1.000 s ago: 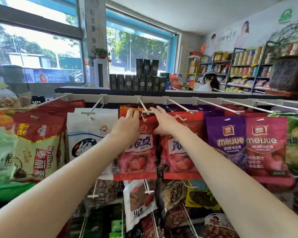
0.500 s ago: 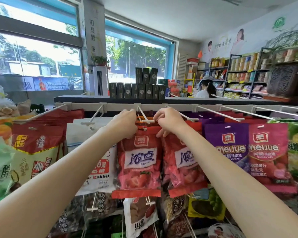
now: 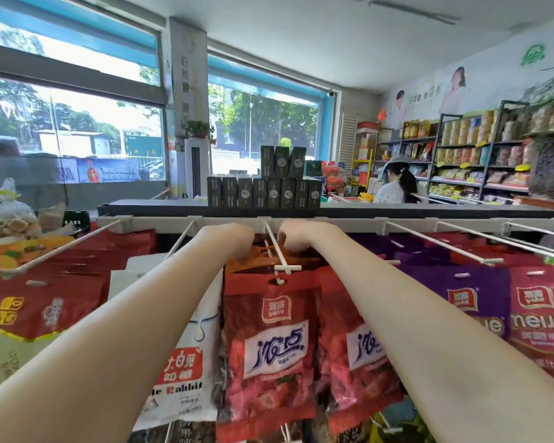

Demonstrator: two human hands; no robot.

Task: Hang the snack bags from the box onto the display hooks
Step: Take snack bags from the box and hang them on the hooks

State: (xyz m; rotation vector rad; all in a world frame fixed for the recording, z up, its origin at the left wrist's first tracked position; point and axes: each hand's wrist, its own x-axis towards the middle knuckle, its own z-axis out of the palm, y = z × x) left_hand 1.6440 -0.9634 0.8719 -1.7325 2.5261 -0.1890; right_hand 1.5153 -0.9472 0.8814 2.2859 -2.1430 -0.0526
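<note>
Here both hands, left (image 3: 234,238) and right (image 3: 296,236), curled, gripping red snack bags (image 3: 271,346) on hook (image 3: 277,251).

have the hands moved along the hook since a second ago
Yes. Both hands, left and right, went from the white hook's front tip back toward the rail, pushing the red bags deeper on.

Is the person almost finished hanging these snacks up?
Partly. Red strawberry bags already hang on the white hook, with purple bags alongside. The left hand and right hand grip bag tops far back on that hook. The box isn't visible, so what remains can't be judged.
</note>
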